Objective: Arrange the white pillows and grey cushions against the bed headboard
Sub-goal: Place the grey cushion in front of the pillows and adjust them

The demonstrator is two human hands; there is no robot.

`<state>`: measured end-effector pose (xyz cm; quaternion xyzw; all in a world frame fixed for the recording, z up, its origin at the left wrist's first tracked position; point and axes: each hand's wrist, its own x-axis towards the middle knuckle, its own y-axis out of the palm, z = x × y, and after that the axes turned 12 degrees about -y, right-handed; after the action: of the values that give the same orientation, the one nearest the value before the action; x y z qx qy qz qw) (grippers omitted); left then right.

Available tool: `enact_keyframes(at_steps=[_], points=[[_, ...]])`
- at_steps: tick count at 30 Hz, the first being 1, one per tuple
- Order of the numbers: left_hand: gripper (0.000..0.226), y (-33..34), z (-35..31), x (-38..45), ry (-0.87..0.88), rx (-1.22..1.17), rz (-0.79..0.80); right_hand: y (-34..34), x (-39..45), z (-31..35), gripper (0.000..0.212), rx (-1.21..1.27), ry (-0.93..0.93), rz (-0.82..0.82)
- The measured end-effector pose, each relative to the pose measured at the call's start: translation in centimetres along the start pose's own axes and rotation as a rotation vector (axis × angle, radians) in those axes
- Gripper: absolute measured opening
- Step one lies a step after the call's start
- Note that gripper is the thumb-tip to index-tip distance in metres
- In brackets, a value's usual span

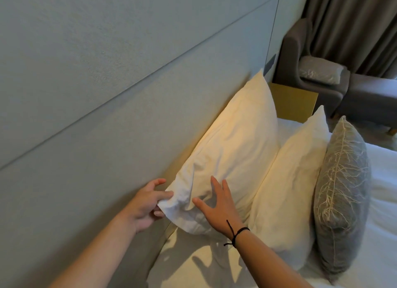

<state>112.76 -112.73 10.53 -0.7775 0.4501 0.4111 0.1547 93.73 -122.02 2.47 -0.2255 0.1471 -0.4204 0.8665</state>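
A large white pillow (234,145) leans upright against the grey padded headboard (96,94). My left hand (148,204) pinches its near corner between thumb and fingers. My right hand (217,206), fingers spread, lies flat on the pillow's front face; a black cord is tied round that wrist. A second white pillow (290,184) stands in front of the first, leaning on it. A grey cushion (341,193) with a pale branching leaf pattern stands upright against the second pillow.
White bed sheet (384,212) spreads right and below the pillows. A yellow-topped bedside table (294,102) stands past the bed's far end, a grey armchair (318,81) with a plastic-wrapped cushion behind it, brown curtains (354,23) beyond.
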Motion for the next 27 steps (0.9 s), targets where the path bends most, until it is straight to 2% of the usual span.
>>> enact_keyframes(at_steps=[3,6,8,10,12,14,18,21,24,26,27], points=[[0.038,0.5,-0.5,-0.8,0.126,0.23,-0.035,-0.3,-0.2,0.1,0.103,0.052,0.007,-0.017],[0.007,0.9,-1.0,-1.0,0.449,0.654,-0.328,-0.7,-0.3,0.0,0.101,0.067,0.009,-0.033],[0.009,0.7,-0.8,-1.1,0.633,0.865,-0.516,-0.8,-0.4,-0.1,0.1,0.07,0.013,-0.032],[0.015,0.3,-0.7,-1.4,0.736,1.133,-0.724,-0.8,-0.4,-0.3,0.101,0.077,0.017,-0.022],[0.022,-0.1,-0.7,-1.7,0.736,1.44,-0.95,-0.8,-0.5,-0.5,0.101,0.076,0.019,-0.008],[0.026,0.2,-0.9,-2.3,0.616,1.618,-1.066,-0.8,-0.5,-0.6,0.101,0.075,0.017,0.005],[0.027,0.7,-1.6,-2.8,0.468,1.804,-1.056,-1.4,-0.5,-1.1,0.099,0.051,0.022,0.011],[0.033,1.4,-1.4,-2.8,0.501,1.792,-1.095,-3.0,-0.8,-2.2,0.094,-0.008,0.03,-0.033],[0.041,3.5,-0.9,-2.1,0.843,1.639,-1.043,-5.5,-2.0,-5.1,0.085,-0.235,0.019,-0.117],[0.029,6.0,-0.1,-1.0,1.131,1.569,-0.884,-7.3,-3.5,-7.6,0.08,-0.337,0.085,-0.155],[0.023,7.6,0.7,-0.2,1.182,1.546,-0.769,-8.0,-4.4,-9.0,0.079,-0.347,0.139,-0.168]])
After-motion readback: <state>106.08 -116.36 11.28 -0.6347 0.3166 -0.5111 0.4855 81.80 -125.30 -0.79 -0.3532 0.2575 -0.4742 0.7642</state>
